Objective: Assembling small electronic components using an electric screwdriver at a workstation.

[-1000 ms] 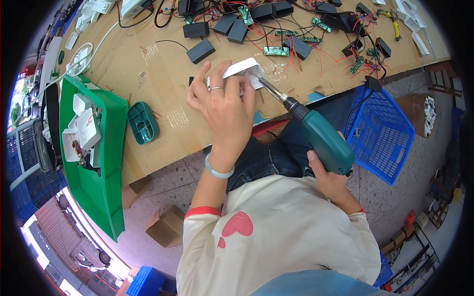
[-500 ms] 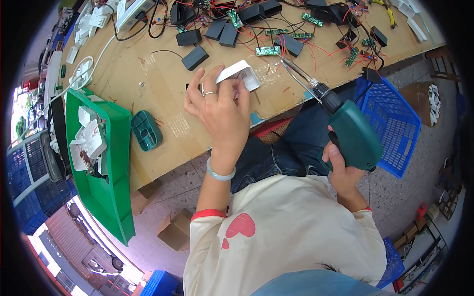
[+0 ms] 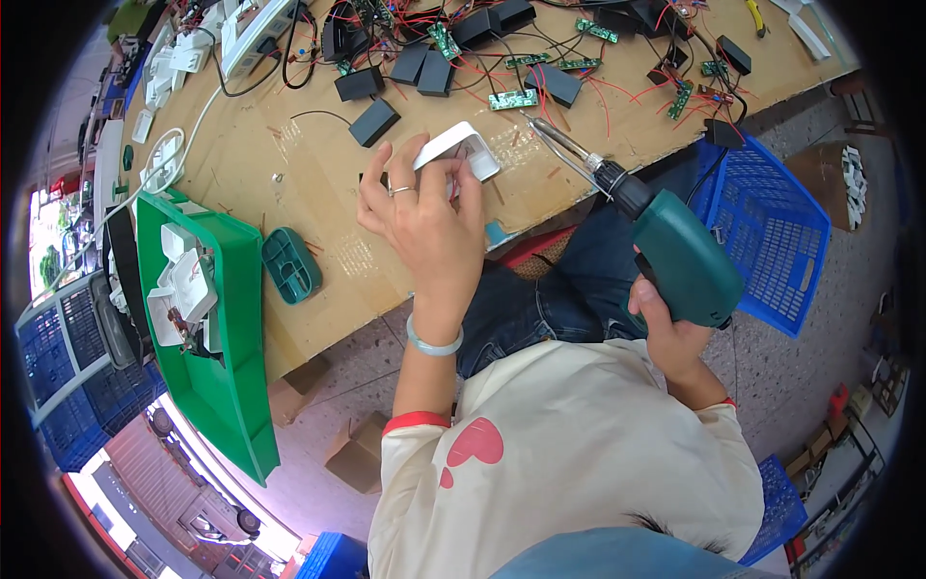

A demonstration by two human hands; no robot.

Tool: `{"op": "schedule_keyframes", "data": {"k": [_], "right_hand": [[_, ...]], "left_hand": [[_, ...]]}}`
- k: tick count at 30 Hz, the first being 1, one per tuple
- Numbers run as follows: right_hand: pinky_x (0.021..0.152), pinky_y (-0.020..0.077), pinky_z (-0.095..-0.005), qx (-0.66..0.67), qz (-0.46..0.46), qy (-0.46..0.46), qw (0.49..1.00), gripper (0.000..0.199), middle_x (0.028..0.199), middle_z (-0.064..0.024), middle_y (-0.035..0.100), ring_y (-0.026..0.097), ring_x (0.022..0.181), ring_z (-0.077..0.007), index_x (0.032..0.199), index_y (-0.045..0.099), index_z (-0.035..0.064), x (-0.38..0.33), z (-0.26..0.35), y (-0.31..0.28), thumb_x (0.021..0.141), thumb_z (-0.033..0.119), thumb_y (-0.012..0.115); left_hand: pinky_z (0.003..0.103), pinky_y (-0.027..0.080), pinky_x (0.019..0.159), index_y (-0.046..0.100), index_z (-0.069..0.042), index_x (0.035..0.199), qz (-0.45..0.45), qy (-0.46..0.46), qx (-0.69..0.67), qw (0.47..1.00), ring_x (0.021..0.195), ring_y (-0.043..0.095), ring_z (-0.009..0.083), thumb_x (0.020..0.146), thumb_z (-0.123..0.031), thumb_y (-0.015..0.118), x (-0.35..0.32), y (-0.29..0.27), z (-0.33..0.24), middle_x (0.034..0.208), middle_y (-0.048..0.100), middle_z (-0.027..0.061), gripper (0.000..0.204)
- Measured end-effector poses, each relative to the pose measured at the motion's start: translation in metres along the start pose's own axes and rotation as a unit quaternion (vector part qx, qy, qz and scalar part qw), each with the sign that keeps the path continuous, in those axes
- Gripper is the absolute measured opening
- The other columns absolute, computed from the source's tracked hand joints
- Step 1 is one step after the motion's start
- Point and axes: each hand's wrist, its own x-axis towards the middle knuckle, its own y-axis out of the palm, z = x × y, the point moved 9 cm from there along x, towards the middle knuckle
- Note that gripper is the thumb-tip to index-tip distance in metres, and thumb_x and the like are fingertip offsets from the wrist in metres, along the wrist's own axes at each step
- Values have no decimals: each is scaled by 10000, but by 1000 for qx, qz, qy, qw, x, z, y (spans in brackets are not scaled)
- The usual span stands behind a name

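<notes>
My left hand point(image 3: 436, 230) grips a small white plastic case point(image 3: 482, 162) at the table's near side. The case is tilted with its hollow side toward the right, and my fingers cover part of what is inside. In my right hand point(image 3: 667, 326) is a dark green pistol-shaped soldering gun point(image 3: 687, 256), its metal tip and thin side tube pointing up and left over the table. A green circuit board point(image 3: 512, 99) lies just beyond that tip, apart from it.
Black boxes point(image 3: 374, 123), circuit boards and red wires crowd the far side of the cardboard-covered table point(image 3: 328, 193). A dark green divided tray point(image 3: 291, 265) sits left, beside a green bin point(image 3: 253, 386) holding white cases. A blue basket point(image 3: 772, 251) stands right, below the table edge.
The view has shifted slightly. Both hands keep their holds on the white case and the soldering gun, and the gun's tip sits a little further left.
</notes>
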Motion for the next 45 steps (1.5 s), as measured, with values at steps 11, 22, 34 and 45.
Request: {"op": "schedule_keyframes", "data": {"k": [11,22,34,45], "right_hand": [[580,488,-263,7,-3,-2,1000,372,1132,-171,686,587,649,-109,1310,571,-100,0,-2,1,938,-97,559],[589,487,-261,2,-11,13,1000,358,1046,-145,688,582,649,-107,1301,591,-99,1,1,1,944,-84,563],[604,490,-258,20,-12,8,1000,357,879,-87,656,587,663,-105,1300,609,-93,3,1,2,946,-72,575],[593,483,-252,9,-9,4,1000,344,855,-76,651,584,655,-101,1287,619,-93,3,3,1,947,-65,582]], "left_hand": [[550,301,1087,727,-84,838,4,0,-3,1000,1324,500,362,836,-123,775,0,-1,0,1261,673,61,62],[562,299,1090,730,-82,841,6,2,0,1000,1324,497,363,842,-128,772,0,0,0,1273,667,60,62],[553,305,1088,730,-77,837,7,1,1,1000,1316,503,362,838,-120,770,1,0,0,1253,677,71,60],[560,299,1095,731,-75,853,6,-2,-7,1000,1320,506,367,839,-126,773,1,0,-1,1270,681,93,67]]}}
